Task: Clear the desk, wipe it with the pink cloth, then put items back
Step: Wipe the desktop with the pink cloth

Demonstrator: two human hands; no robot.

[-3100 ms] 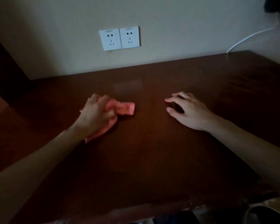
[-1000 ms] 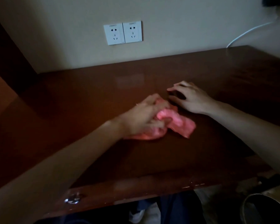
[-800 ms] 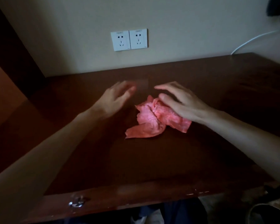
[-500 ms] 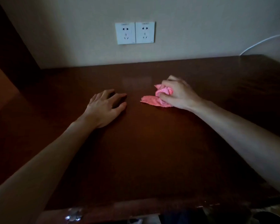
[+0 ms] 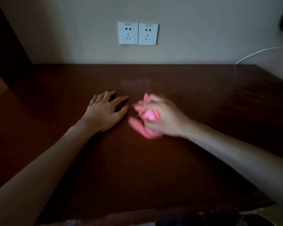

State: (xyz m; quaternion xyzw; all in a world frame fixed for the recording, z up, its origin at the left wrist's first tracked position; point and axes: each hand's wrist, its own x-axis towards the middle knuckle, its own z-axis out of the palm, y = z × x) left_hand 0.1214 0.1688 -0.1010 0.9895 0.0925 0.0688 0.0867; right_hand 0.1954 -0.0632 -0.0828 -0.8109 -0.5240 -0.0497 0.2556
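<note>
The dark brown wooden desk point(image 5: 137, 168) fills most of the view in dim light. My right hand point(image 5: 167, 118) grips the bunched pink cloth point(image 5: 148, 117) just right of the desk's middle; hand and cloth are blurred with motion, and pink folds stick out at the hand's left and lower side. My left hand point(image 5: 104, 111) rests flat on the desk just left of the cloth, fingers spread and straight, holding nothing.
Two white wall sockets point(image 5: 138, 33) sit on the beige wall above the desk's back edge. A white cable point(image 5: 258, 53) runs down the wall at the back right. A dark round container rim point(image 5: 258, 221) shows below the desk's front right corner.
The cloth passed from my left hand to my right hand. My left hand came to rest flat on the desk, and my right hand now slides the cloth toward me.
</note>
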